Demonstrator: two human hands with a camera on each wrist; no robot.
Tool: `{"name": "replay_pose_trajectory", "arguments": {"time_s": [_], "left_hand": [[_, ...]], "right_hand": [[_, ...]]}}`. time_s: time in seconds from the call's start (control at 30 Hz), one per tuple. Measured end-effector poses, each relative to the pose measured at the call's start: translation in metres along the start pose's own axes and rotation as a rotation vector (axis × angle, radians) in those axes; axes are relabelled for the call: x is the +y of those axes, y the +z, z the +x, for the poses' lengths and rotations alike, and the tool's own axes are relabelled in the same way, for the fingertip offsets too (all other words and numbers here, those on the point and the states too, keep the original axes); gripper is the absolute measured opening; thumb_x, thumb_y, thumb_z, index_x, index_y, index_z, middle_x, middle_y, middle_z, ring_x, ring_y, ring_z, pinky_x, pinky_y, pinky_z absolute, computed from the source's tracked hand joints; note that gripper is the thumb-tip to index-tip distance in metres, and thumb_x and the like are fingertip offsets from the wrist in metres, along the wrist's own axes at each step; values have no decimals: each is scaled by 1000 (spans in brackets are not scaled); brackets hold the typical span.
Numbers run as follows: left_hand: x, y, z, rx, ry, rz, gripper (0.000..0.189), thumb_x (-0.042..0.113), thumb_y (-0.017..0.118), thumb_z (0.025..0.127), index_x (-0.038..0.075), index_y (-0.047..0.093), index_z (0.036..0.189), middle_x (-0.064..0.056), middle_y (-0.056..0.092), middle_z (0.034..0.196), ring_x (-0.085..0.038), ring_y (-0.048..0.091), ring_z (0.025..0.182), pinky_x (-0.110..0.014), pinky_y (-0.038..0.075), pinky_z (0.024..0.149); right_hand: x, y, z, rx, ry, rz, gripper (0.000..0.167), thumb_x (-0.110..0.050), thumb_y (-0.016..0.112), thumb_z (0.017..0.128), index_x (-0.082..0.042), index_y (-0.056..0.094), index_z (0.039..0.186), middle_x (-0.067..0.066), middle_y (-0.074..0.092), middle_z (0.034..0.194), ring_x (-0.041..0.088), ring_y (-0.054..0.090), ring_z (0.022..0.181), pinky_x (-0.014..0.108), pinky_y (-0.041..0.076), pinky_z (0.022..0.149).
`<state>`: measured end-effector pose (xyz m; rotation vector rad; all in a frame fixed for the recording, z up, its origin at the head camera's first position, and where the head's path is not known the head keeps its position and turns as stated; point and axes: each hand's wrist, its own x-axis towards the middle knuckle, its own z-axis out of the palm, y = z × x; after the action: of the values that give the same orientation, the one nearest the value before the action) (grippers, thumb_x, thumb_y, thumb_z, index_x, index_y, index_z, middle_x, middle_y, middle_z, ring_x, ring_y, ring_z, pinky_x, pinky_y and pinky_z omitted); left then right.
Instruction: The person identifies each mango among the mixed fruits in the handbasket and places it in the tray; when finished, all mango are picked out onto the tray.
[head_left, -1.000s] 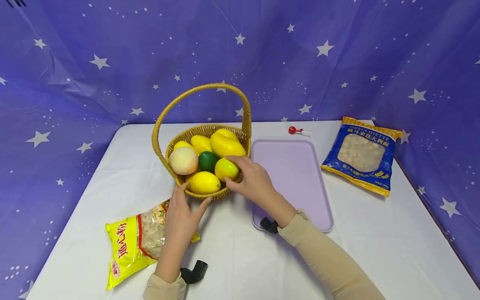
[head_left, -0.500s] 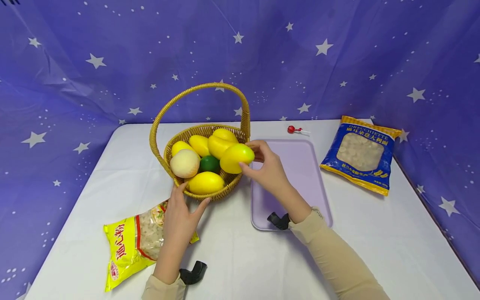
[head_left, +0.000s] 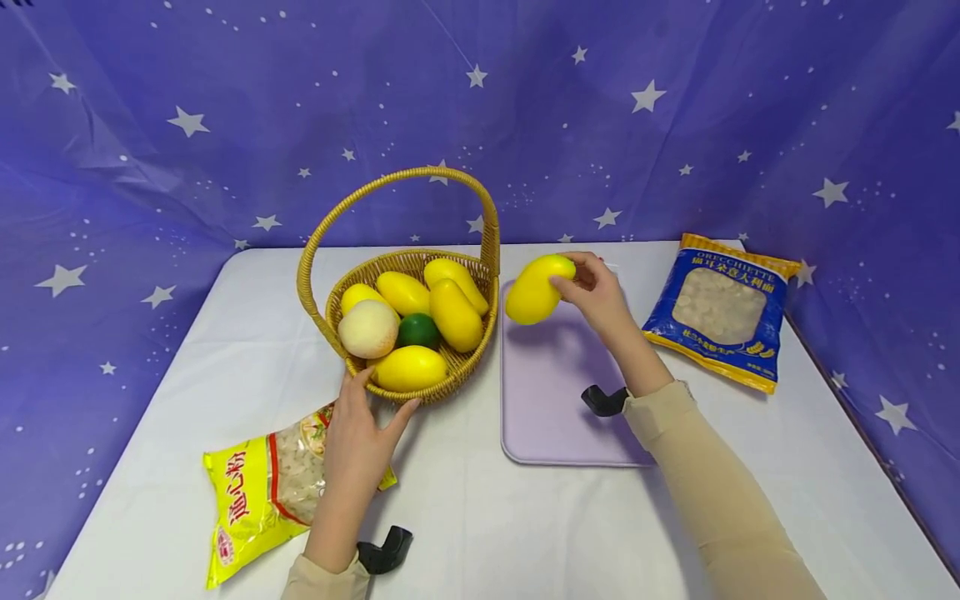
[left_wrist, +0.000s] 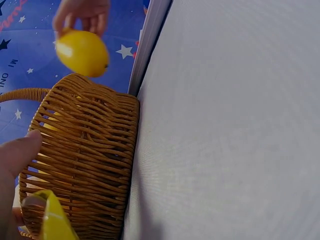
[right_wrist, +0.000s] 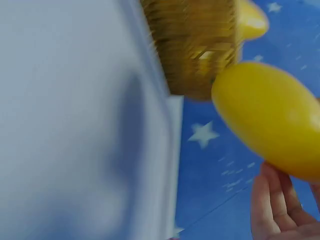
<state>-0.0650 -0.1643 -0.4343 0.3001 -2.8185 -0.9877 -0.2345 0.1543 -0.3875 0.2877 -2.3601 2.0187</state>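
In the head view my right hand (head_left: 596, 292) pinches a yellow mango (head_left: 538, 290) with a greenish end, held above the lilac tray (head_left: 555, 425). In the right wrist view the mango (right_wrist: 270, 120) sits against the fingers, well off the table. My left hand (head_left: 360, 433) rests at the front of the wicker basket (head_left: 420, 400), thumb and fingers spread along its rim and side. Inside the basket lie several yellow mangoes (head_left: 456, 315), a pale peach (head_left: 367, 329) and a dark green rounded fruit (head_left: 418, 331), partly covered.
A yellow pasta bag (head_left: 255, 500) lies partly beneath the left forearm. At the right is a blue orecchiette bag (head_left: 722, 308). The basket's tall handle (head_left: 397, 175) arches over the fruit. A starry purple cloth (head_left: 570, 125) hangs behind the white table (head_left: 450, 517).
My right hand has lifted the mango out of the basket and carried it right, over the tray. Another mango has shifted within the basket. The left hand has stayed at the rim.
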Motion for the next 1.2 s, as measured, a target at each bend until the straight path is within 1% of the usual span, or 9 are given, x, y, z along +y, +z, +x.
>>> {"name": "replay_pose_trajectory", "arguments": {"time_s": [0.07,0.17,0.33,0.43,0.57,0.67,0.83,1.0,1.2], "left_hand": [[-1,0,0,-2,-2,2,89,66,59,83,8,32,144,-23,23,154,-39,21,141,-58,25,108],[-2,0,0,-4,0,6,90,68,58,82,8,32,145,-23,23,154,-39,21,141,-58,25,108],[-2,0,0,-9,-1,13,93,70,57,81,8,32,145,-22,22,155,-38,21,142,-57,26,108],[-3,0,0,-3,1,18,91,69,58,81,8,32,144,-22,23,154,-38,21,142,-58,27,108],[-3,1,0,11,10,19,90,69,59,82,9,34,144,-22,26,153,-39,22,141,-58,27,107],[-3,1,0,16,14,16,91,71,57,81,9,34,143,-22,26,153,-38,23,141,-58,28,107],[-3,0,0,18,18,15,91,71,58,80,9,35,143,-22,28,152,-38,23,141,-59,28,106],[-3,1,0,23,24,18,90,70,59,81,9,35,142,-22,29,151,-38,25,140,-58,29,106],[-5,1,0,20,23,20,90,71,57,81,10,35,143,-22,28,152,-38,26,139,-59,29,106]], "right_hand": [[9,-3,10,-35,77,45,46,-25,68,91,-6,54,131,12,56,117,22,59,100,30,55,79],[20,-4,24,-76,187,68,47,-26,66,93,-6,52,132,13,52,115,23,59,95,36,57,76],[35,-4,43,-166,329,83,48,-28,62,94,-7,49,135,13,51,117,24,58,88,44,56,79],[42,-2,53,-227,383,97,50,-30,60,95,-6,47,137,13,52,117,23,58,88,45,55,82],[49,0,65,-302,442,97,53,-32,59,95,-6,43,139,12,52,114,22,58,87,45,55,81],[55,2,71,-334,479,94,55,-33,59,95,-6,41,140,13,52,112,23,59,87,43,55,80],[61,8,73,-303,490,90,51,-33,58,96,-7,43,138,13,54,109,21,60,86,40,57,76],[66,14,71,-245,479,94,49,-33,62,95,-12,48,138,11,59,108,20,63,84,36,57,70],[67,16,72,-189,473,78,47,-33,65,93,-15,53,135,11,61,108,18,64,81,33,57,68]]}}
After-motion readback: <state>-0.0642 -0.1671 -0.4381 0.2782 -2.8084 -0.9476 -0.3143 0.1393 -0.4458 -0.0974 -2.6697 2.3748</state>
